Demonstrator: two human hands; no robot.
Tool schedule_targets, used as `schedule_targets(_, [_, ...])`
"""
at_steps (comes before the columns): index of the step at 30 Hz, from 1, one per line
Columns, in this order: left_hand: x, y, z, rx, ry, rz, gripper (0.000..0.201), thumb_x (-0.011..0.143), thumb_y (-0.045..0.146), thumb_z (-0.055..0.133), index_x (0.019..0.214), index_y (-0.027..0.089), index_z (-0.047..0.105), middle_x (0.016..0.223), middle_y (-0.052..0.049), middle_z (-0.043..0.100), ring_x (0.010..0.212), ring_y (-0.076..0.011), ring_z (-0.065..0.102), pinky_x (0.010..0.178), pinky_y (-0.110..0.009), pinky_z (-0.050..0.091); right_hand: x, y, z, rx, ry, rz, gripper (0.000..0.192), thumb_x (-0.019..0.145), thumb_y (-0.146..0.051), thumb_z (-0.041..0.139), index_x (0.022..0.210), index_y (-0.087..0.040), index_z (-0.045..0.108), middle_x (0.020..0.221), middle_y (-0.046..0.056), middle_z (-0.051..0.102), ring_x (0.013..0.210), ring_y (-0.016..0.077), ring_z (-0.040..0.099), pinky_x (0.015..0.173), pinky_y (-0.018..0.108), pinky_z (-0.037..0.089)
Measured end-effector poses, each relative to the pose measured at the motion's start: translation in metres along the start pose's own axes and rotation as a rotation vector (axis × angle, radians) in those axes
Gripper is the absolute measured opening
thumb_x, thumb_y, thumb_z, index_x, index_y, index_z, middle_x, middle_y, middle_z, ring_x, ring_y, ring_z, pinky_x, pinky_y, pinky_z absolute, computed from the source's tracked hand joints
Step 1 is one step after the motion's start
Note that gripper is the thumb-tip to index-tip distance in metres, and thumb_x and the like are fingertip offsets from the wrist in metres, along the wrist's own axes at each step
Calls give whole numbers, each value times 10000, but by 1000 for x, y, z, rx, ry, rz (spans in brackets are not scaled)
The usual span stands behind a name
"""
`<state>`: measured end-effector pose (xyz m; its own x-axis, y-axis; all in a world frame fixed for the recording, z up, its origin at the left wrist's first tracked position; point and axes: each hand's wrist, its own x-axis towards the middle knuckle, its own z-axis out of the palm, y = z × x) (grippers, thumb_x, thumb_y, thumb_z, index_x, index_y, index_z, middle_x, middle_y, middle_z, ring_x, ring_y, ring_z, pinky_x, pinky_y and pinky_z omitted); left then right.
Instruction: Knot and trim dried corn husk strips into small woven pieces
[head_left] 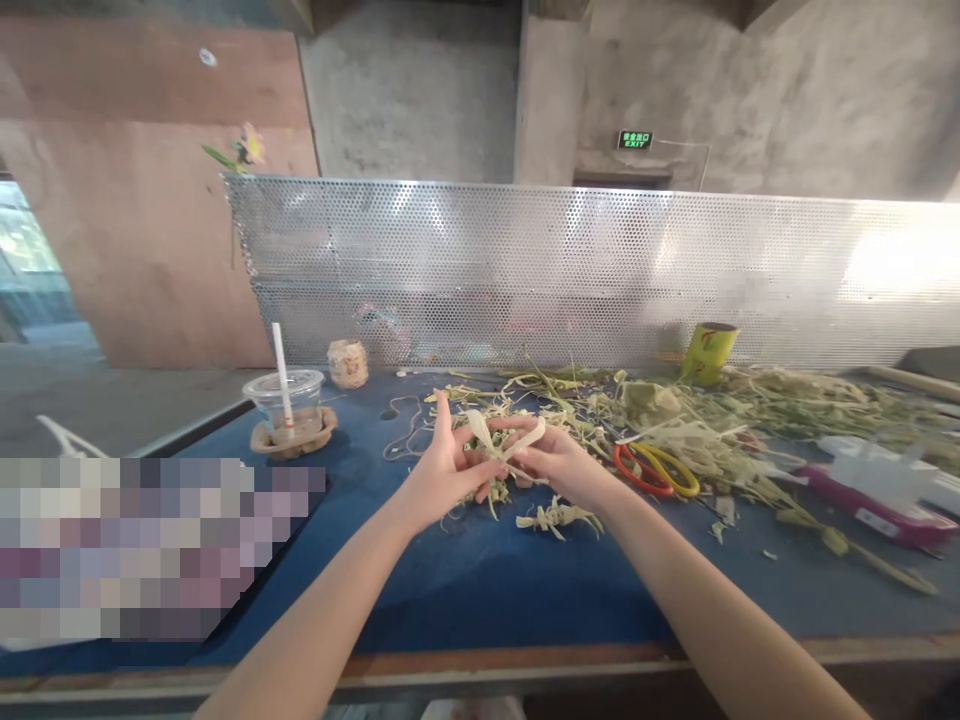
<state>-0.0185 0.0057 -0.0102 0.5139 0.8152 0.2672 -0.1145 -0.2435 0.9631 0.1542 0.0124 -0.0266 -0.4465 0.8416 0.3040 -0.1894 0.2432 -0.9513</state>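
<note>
Head view, looking forward and down: two bare hands meet over a blue work table [450,605], the left hand [450,462] and the right hand [559,455] angled in from either side, fingertips nearly touching. Thumbs and fingers of both appear pinched together on pale husk strips [480,430], which lie between the hands and cross at the fingertips, two ends fanning up and outward; one left finger points upward, free. The step in hand looks like crossing or folding the strips; the next move seems to call for one hand to pin the crossing while the other guides a loose end. Nearer the wearer, just below the grip, lies a small curled husk piece [559,517]. Beyond the grip and to its right spreads a heap of dried husks [660,405], with red and yellow loops [658,491], perhaps scissor handles, at its near edge. Well left of the grip stands a clear plastic cup [264,400] with a straw. The fingers hide the undersides of the strips, so whether they are knotted cannot be told. Any blades are lost among husks; far left, a pixelated patch [135,560] masks whatever lies there.
</note>
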Motion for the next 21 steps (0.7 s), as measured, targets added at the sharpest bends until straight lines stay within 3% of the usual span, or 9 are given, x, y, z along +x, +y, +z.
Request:
schedule_targets(2, [1,-3,0,15,-19,43,1118,745,201,605,1144,451,-409,1349,-103,349,537,-60,532,469,-247,455,-1,-1,3,-71,-95,1,416,703,-339,643,1081,-197,540,619,-33,514,514,64,437,477,202,331])
schedule_targets(5, [2,-9,-3,89,52,66,1131,729,230,622,1142,467,-404,1392,-115,284,561,-87,568,441,-256,468,-1,-1,5,-180,-98,9,338,716,-354,623,997,-166,595,613,-18,530,517,67,434,478,205,333])
schedule_targets(7, [3,-12,-6,171,103,58,1096,723,255,627,1232,418,-330,1337,-129,375,591,-113,590,483,-282,492,0,-2,5,-242,-28,15,323,694,-356,639,946,-157,608,636,-8,550,506,62,425,474,205,336])
schedule_targets(10, [2,-12,-6,342,78,49,948,775,251,558,1340,266,-202,999,-103,639,657,-172,624,620,-344,514,1,-1,4,-347,88,5,311,648,-345,674,885,-159,600,638,-16,537,496,61,419,458,198,331])
schedule_targets(12, [1,-11,-3,444,61,56,884,805,223,507,1350,194,-189,794,-73,685,675,-192,634,681,-371,506,2,0,4,-419,143,-29,274,649,-354,667,830,-165,588,624,-27,511,488,61,412,445,194,324])
schedule_targets(14, [0,-10,1,491,66,57,876,815,215,490,1340,172,-210,745,-70,694,644,-194,637,684,-378,506,3,2,4,-441,170,-44,247,669,-374,643,785,-170,568,594,-38,490,466,60,402,433,194,321])
schedule_targets(17, [-1,-9,5,429,65,34,881,814,218,499,1341,203,-207,791,-81,700,625,-193,646,658,-376,520,5,4,3,-338,200,-12,276,661,-407,641,749,-173,525,538,-56,458,426,56,383,405,193,297])
schedule_targets(21, [-2,-7,8,189,4,-84,916,804,202,526,1336,228,-219,852,-106,691,718,-218,664,659,-381,535,8,10,-2,-173,235,4,339,617,-437,670,726,-159,509,495,-80,392,389,30,299,388,190,233])
